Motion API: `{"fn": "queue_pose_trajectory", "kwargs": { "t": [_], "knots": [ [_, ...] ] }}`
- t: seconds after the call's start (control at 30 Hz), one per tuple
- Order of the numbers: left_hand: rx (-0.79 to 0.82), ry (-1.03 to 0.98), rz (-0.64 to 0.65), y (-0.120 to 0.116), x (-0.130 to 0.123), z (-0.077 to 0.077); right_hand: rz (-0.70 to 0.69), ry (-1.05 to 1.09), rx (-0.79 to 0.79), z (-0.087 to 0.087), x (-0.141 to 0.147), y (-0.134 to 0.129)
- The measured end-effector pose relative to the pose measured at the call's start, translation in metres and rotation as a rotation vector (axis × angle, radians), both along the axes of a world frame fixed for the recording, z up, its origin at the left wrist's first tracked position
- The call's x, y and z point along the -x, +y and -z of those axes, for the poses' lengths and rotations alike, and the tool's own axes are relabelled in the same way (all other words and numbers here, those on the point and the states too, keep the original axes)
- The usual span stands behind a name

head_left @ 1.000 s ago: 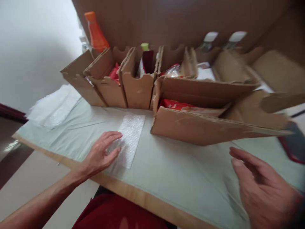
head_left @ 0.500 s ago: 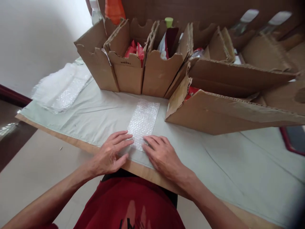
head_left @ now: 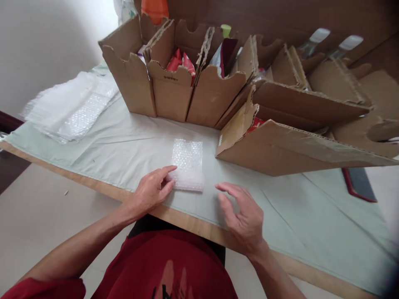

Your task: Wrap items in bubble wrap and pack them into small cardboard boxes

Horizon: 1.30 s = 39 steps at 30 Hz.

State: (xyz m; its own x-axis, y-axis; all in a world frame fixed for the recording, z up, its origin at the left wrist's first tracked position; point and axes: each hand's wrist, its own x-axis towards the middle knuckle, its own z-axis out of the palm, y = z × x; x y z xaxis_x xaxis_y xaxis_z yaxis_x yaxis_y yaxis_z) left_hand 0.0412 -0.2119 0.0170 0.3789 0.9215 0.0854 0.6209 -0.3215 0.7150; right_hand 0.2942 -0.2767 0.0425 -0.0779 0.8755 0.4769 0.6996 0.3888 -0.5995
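The person's left hand [head_left: 156, 186] is loosely spread, thumb and forefinger apart, with their tips at the left side of a bubble-wrap piece [head_left: 187, 160]; whether they press on it cannot be told. That piece lies flat near the table's [head_left: 131, 153] front edge, its lower part doubled over. The right hand [head_left: 243, 214] is half curled, thumb and forefinger parted, holding nothing, just off the piece's right side. Beyond, toward the right, a long cardboard box [head_left: 296, 145] holds something red [head_left: 256, 124], mostly hidden. Toward the table's back edge stands a row of narrower cardboard bins [head_left: 170, 93]: one holds red packets [head_left: 181, 62], the next a white and dark-red packet [head_left: 224, 56]. More bubble wrap [head_left: 75, 108] is heaped at the table's left end.
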Motion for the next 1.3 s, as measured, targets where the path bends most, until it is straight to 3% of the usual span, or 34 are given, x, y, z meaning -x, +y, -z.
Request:
{"fn": "queue_pose_trajectory", "kwargs": {
  "t": [0.07,0.17,0.23,0.33,0.43,0.53,0.6,0.73,0.8,0.9,1.03,1.13,1.3],
  "knots": [
    [-0.007,0.036,0.001,0.003,-0.002,0.001,-0.112,-0.159,-0.103,-0.001,0.005,-0.004],
    [-0.053,0.109,0.007,0.006,-0.005,0.004,-0.261,-0.385,-0.065,0.005,0.017,0.006],
    [-0.113,0.139,0.004,0.004,-0.004,0.003,-0.276,-0.483,-0.063,0.013,0.022,0.018],
    [-0.317,0.125,-0.011,-0.006,0.001,-0.003,-0.267,-0.484,-0.103,0.019,0.025,0.032],
    [-0.459,0.123,0.106,-0.017,0.006,-0.010,-0.314,-0.352,-0.008,0.015,0.022,0.034],
    [-0.409,0.097,0.232,-0.019,0.005,-0.009,-0.343,-0.212,0.197,0.007,0.020,0.034],
    [-0.345,0.058,0.202,-0.012,0.002,-0.004,-0.290,-0.162,0.240,0.005,0.019,0.034],
    [-0.240,0.086,0.101,0.006,-0.006,0.006,-0.130,-0.251,-0.032,0.005,0.017,0.031],
    [-0.269,0.132,0.061,0.009,-0.008,0.008,-0.175,-0.360,-0.084,0.007,0.019,0.028],
    [-0.403,0.143,0.038,0.003,-0.006,0.004,-0.284,-0.457,-0.025,0.011,0.021,0.029],
    [-0.396,0.093,0.178,-0.014,0.003,-0.003,-0.357,-0.296,0.156,0.010,0.017,0.035],
    [-0.328,0.107,0.190,-0.014,0.004,-0.003,-0.376,-0.225,0.276,0.003,0.014,0.033],
    [-0.311,0.222,0.043,0.011,-0.009,0.003,-0.199,-0.449,0.019,0.000,0.020,0.024]
  ]
}}
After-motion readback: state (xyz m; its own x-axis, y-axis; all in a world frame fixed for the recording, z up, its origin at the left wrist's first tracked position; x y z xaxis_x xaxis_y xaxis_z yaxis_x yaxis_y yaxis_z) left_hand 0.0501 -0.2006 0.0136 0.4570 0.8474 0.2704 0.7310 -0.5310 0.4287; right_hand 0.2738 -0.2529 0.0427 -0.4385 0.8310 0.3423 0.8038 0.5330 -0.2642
